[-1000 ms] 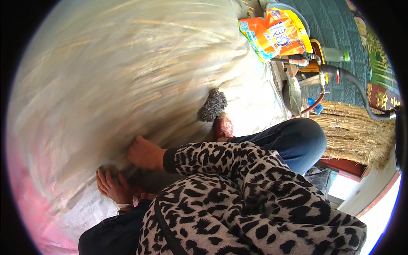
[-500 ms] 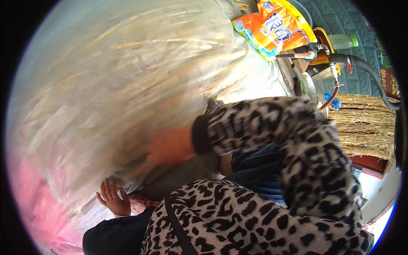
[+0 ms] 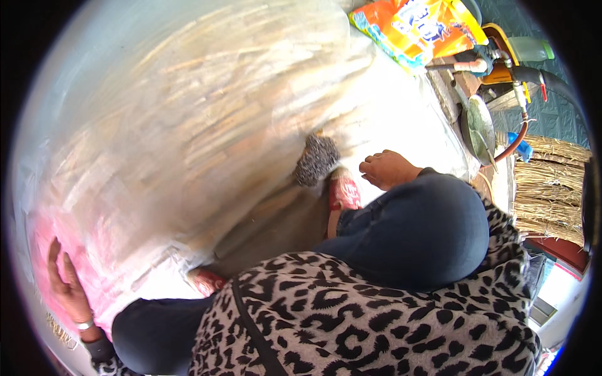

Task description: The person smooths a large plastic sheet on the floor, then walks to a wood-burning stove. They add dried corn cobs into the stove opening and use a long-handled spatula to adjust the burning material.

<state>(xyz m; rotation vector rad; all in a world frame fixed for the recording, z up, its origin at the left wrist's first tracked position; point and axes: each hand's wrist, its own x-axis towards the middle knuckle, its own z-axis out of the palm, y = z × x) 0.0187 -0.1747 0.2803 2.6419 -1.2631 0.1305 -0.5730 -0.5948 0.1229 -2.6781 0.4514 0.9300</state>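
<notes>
A large translucent plastic sheet [image 3: 207, 81] spreads before me, with long straw-coloured streaks showing through it. My left hand [image 3: 69, 291], wearing a pale band at the wrist, is at the far left over the sheet's pink-tinted part [image 3: 47, 235]. Its fingers are spread and hold nothing. Beyond my bent right knee, my right hand [image 3: 390, 170] is low over the bright white part of the sheet [image 3: 401, 122]. Its fingers curl inward, hiding whatever may be in them. A dark, speckled, rough clump [image 3: 317, 160] lies on the sheet beside my red shoe [image 3: 344, 191].
An orange and yellow bag [image 3: 420, 31] rests at the sheet's far right edge. Beside it are pipes with a tap [image 3: 514, 72], a round greenish basin [image 3: 480, 128] and a reddish hose [image 3: 511, 147]. Straw bundles [image 3: 549, 188] stand at the right. Another red shoe [image 3: 207, 280] shows near my left knee.
My right arm has swung from over the sheet's middle to the right, uncovering the dark clump and my shoe. My left hand has moved from near my left knee out to the left.
</notes>
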